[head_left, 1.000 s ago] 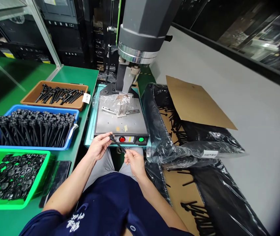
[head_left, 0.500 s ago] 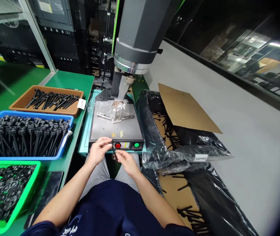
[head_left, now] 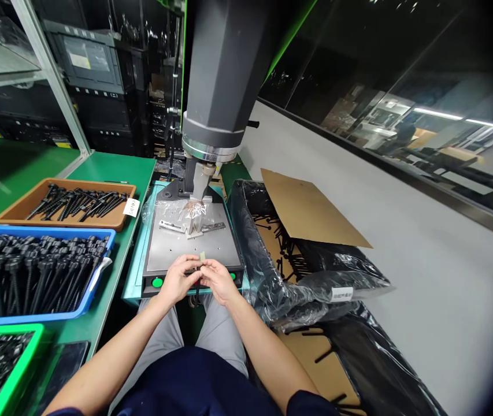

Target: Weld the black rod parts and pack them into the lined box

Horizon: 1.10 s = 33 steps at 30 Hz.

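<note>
My left hand (head_left: 180, 281) and my right hand (head_left: 219, 281) meet fingertip to fingertip at the front edge of the press base (head_left: 159, 254). Both are closed in a pinch on a slim black ribbed stem (head_left: 197, 293), which hangs down between them. Fingers hide its upper end. Behind the hands, a metal fixture (head_left: 194, 225) with clear film around it is mounted on the base plate, under the tapered tool (head_left: 200, 186) of the press. A green button (head_left: 157, 282) lies left of my left hand, another green button (head_left: 232, 276) by my right.
On the left bench stand a brown tray (head_left: 64, 222) and a blue bin (head_left: 47, 316) of black ribbed stems, plus a green bin (head_left: 25, 364) of small black round parts. At right are plastic-lined boxes (head_left: 250, 248) holding black stems, with a cardboard sheet (head_left: 311, 208) on one.
The view has shifted, so the machine and bins sit lower and further left. My hands have come closer together, and the right fingers have risen to the stem's upper end.
</note>
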Tool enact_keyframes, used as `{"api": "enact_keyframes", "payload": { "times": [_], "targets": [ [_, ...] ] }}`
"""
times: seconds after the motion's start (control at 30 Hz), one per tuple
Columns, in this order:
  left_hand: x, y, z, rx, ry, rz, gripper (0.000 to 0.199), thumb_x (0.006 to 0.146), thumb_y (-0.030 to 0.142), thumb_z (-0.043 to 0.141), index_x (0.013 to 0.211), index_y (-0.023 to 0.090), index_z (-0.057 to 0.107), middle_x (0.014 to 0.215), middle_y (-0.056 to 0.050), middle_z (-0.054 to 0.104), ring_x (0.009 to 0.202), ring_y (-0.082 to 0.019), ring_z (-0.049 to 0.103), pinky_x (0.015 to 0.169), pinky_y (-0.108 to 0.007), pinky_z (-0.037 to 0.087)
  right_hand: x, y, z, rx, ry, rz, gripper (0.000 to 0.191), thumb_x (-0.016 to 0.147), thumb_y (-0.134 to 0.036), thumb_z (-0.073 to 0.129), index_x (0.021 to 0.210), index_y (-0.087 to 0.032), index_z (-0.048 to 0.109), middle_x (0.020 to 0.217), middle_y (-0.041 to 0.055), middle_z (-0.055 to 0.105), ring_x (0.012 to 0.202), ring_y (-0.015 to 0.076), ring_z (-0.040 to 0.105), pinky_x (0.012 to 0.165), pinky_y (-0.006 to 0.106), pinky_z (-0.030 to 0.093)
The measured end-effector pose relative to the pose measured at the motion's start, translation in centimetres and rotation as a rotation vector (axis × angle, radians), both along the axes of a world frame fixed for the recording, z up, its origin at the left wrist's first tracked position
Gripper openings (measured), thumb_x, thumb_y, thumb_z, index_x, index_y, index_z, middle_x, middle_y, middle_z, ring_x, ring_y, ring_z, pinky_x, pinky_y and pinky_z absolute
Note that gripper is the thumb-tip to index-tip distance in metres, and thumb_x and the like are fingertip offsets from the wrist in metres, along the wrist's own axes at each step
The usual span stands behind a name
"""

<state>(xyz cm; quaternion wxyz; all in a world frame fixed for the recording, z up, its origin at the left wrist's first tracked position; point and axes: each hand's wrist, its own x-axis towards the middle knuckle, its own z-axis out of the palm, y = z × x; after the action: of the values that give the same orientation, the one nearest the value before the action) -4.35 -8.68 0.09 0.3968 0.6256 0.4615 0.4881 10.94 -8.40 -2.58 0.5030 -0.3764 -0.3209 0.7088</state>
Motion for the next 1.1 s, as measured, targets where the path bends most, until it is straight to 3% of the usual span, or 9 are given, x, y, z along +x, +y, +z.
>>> {"api": "enact_keyframes", "payload": {
  "times": [0.17, 0.37, 0.5, 0.7, 0.9, 1.1],
  "targets": [
    [0.4, 3.9, 1.8, -0.127, -0.248, -0.001, 0.052, 0.065, 0.027, 0.082, 0.115, 0.026, 0.068, 0.132, -0.011, 0.058, 0.123, -0.028, 0.054, 0.100, -0.041, 0.045, 1.4, 3.4, 0.4, 0.024, -0.029, -0.188, 0.050, 0.058, -0.042, 0.084, 0.098, -0.018, 0.067, 0.082, 0.0026, 0.069, 0.064, 0.0117, 0.060, 0.059, 0.024, 0.048],
    [1.2, 8.8, 3.8, -0.272, -0.541, -0.080, 0.077, 0.066, 0.029, 0.083, 0.137, 0.030, 0.052, 0.136, -0.015, 0.055, 0.119, -0.027, 0.059, 0.101, -0.044, 0.046, 1.9, 7.7, 1.5, 0.160, -0.144, -0.284, 0.044, 0.063, -0.042, 0.079, 0.098, -0.018, 0.068, 0.088, 0.0031, 0.068, 0.073, 0.0126, 0.060, 0.061, 0.024, 0.048],
    [1.7, 10.0, 4.4, -0.246, -0.601, 0.016, 0.064, 0.066, 0.029, 0.083, 0.125, 0.024, 0.060, 0.133, -0.013, 0.058, 0.112, -0.023, 0.063, 0.097, -0.039, 0.049, 1.2, 10.6, 2.1, 0.269, -0.222, -0.310, 0.044, 0.063, -0.038, 0.078, 0.100, -0.018, 0.067, 0.090, 0.0049, 0.067, 0.077, 0.0151, 0.061, 0.065, 0.027, 0.052],
    [1.0, 10.0, 4.5, -0.162, -0.627, 0.154, 0.049, 0.063, 0.032, 0.085, 0.105, 0.013, 0.066, 0.116, -0.014, 0.067, 0.099, -0.022, 0.069, 0.094, -0.039, 0.051, 0.0, 14.2, 3.5, 0.502, -0.501, -0.313, 0.032, 0.075, -0.029, 0.067, 0.105, -0.019, 0.071, 0.093, 0.0055, 0.071, 0.083, 0.0184, 0.064, 0.084, 0.035, 0.052],
    [0.4, 9.8, 5.1, -0.155, -0.656, 0.147, 0.047, 0.063, 0.032, 0.085, 0.102, 0.013, 0.067, 0.106, -0.012, 0.070, 0.089, -0.021, 0.071, 0.088, -0.037, 0.053, -1.2, 15.1, 5.5, 0.585, -0.668, -0.345, 0.031, 0.079, -0.027, 0.063, 0.109, -0.024, 0.072, 0.099, 0.0037, 0.070, 0.087, 0.0198, 0.062, 0.086, 0.034, 0.050],
    [0.0, 11.0, 5.7, -0.128, -0.726, 0.108, 0.043, 0.067, 0.030, 0.083, 0.104, 0.015, 0.067, 0.108, -0.012, 0.071, 0.090, -0.019, 0.072, 0.088, -0.034, 0.054, -2.1, 16.0, 6.5, 0.609, -0.810, -0.384, 0.030, 0.081, -0.024, 0.063, 0.110, -0.025, 0.072, 0.102, 0.0052, 0.070, 0.102, 0.0234, 0.057, 0.094, 0.037, 0.044]
  ]
}}
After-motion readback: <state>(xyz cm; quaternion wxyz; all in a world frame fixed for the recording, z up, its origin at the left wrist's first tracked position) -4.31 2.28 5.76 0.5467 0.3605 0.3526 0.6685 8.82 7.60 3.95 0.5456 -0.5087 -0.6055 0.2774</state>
